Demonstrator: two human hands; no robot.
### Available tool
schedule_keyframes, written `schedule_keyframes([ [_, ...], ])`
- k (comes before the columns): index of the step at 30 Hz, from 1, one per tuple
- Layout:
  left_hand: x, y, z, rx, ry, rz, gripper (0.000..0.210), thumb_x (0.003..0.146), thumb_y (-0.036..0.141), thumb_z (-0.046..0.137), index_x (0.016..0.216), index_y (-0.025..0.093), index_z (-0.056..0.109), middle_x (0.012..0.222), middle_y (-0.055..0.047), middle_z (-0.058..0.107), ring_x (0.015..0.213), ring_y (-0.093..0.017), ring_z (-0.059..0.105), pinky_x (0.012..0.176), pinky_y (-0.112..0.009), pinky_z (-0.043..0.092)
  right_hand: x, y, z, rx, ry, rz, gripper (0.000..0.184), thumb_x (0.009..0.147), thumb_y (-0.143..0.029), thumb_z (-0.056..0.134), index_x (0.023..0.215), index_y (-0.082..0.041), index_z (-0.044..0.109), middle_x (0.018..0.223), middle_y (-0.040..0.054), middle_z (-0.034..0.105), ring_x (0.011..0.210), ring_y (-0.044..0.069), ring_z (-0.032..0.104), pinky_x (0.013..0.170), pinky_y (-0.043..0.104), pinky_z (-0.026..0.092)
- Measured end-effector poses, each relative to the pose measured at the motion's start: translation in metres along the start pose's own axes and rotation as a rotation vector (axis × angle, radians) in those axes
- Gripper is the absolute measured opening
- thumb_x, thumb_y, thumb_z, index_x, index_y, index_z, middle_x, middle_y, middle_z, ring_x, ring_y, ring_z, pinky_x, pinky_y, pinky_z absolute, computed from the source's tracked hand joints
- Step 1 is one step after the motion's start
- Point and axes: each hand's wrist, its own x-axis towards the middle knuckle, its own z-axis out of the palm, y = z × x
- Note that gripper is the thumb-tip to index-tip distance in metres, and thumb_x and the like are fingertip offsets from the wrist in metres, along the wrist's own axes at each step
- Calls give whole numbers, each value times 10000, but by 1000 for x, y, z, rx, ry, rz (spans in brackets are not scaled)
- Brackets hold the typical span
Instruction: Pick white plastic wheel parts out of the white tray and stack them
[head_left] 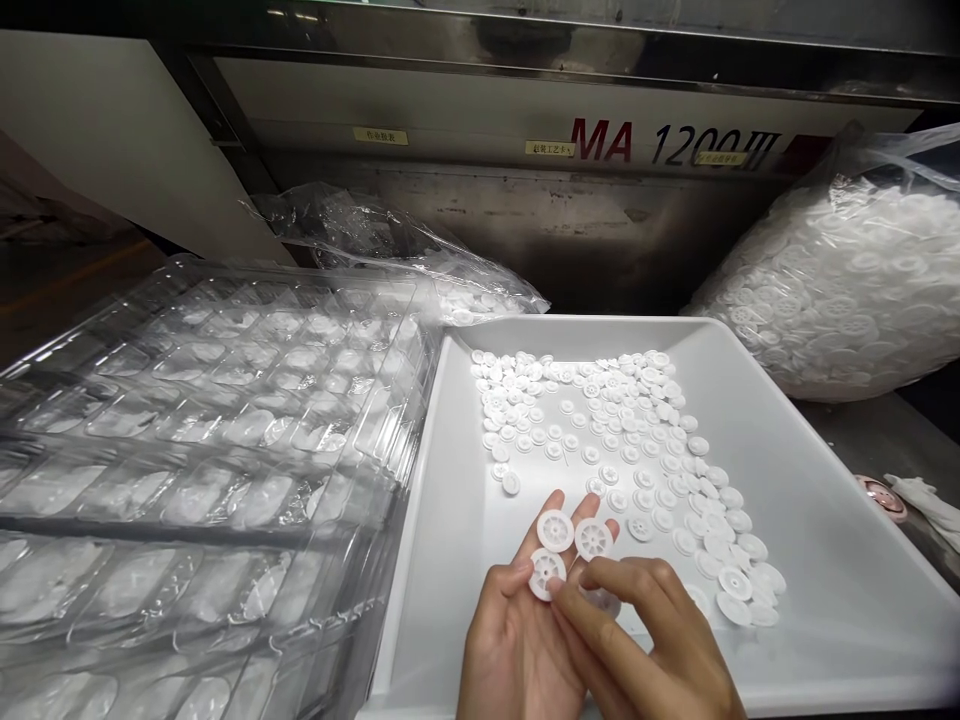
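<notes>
My left hand [517, 630] is palm up over the front of the white tray [817, 640]. On its fingers lie several small white plastic wheels with spokes: an upper left wheel [555, 531], an upper right wheel [593, 539] and a lower wheel [547, 574], with the left thumb at that one's edge. From the right, my right hand [652, 630] reaches over with thumb and forefinger bent together. Between them another wheel [602, 601] shows, partly covered by the fingers. One right fingertip touches the lower wheel's rim.
Many loose white wheels [641, 478] are scattered along the tray's back and right. To the left stand stacked clear blister trays [225, 430] with white parts inside. A full plastic bag [855, 290] sits at right, a crumpled one [390, 240] behind. A machine panel [465, 110] spans the back.
</notes>
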Motion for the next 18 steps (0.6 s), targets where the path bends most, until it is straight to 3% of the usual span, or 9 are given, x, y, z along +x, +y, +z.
schedule_keyframes([
  [11,-3,2,-3,-6,19,-12,500,901,295,296,1392,210,325,1381,-83,485,1310,-243,373,1110,-458,193,4,-7,-1,141,36,99,261,804,1,557,1008,-146,625,919,97,542,797,197,479,607,326,401],
  [14,-2,2,-2,-4,7,4,506,896,277,279,1397,215,311,1388,-80,477,1313,-238,369,1108,-456,201,2,-7,-5,196,61,224,309,820,-44,524,1080,-198,587,985,83,484,857,205,458,649,335,381],
  [18,-2,3,-2,-10,-36,10,520,888,213,252,1406,188,284,1366,-103,498,1302,-230,388,1103,-460,211,-2,-3,-7,315,78,515,342,828,-162,554,1145,-283,516,1071,53,445,931,207,443,699,328,386],
])
